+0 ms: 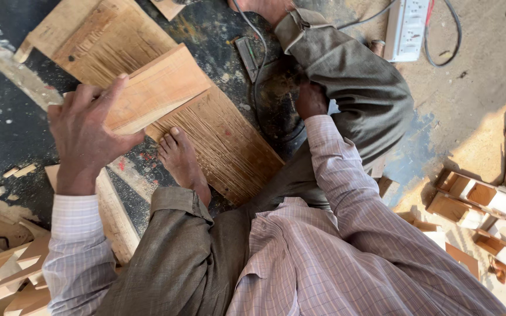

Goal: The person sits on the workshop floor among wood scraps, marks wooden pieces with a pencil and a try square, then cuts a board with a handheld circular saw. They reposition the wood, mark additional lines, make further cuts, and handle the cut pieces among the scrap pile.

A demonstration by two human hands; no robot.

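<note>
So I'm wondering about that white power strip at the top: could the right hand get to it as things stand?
Probably not directly: the right hand sits low behind the bent knee, which lies between it and the power strip. It would have to come around.

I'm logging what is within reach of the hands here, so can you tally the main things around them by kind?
Wooden block under the left hand: 1
Large scored board under the foot: 1
Bare foot on the board: 1
White power strip: 1
Right hand by the knee: 1
Total: 5
</note>
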